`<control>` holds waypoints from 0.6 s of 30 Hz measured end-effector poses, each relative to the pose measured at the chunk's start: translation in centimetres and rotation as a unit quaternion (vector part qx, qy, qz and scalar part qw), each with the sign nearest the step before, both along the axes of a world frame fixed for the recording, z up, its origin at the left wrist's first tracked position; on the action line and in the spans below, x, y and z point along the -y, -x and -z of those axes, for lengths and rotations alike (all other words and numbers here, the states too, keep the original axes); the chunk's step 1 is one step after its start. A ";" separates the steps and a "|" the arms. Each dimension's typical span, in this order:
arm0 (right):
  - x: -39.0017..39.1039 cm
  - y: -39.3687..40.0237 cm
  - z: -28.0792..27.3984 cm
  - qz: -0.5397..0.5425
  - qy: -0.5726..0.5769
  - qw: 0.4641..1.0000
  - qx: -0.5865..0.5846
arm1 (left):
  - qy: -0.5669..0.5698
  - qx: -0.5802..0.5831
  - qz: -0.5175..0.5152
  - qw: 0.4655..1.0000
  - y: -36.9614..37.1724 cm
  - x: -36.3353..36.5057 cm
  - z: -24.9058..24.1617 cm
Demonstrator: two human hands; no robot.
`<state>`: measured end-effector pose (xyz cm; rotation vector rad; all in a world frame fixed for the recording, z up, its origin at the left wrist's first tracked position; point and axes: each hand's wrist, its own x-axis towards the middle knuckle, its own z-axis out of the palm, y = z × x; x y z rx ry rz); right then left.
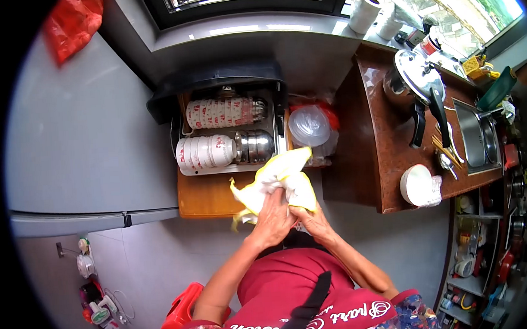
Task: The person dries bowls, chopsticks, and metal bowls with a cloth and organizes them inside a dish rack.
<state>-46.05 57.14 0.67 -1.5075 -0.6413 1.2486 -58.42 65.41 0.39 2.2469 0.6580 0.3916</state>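
Observation:
A white cloth with yellow edges [288, 172] is bunched up in front of my body, in both hands. My left hand [274, 221] has its fingers pushed into the folds from below. On the cloth's lower right edge, my right hand [315, 223] is closed, close beside the left. Whether the cloth wraps another object is hidden. Just beyond the cloth, an open dish rack [227, 170] holds stacked white bowls with red marks [205, 152], patterned bowls [219, 113] and metal bowls [254, 147].
A clear plastic container [309, 126] sits right of the rack. The brown counter [352, 177] carries a pressure cooker [418, 76], a white bowl [416, 185] and chopsticks [447, 152] near the sink [474, 136]. A fridge [92, 127] stands left, a red stool [182, 308] lower left.

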 end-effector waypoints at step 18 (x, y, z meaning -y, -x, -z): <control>0.5 -3.1 -3.9 -0.106 0.072 0.987 -0.092 | 0.559 0.089 0.031 0.824 -0.3 5.1 -1.1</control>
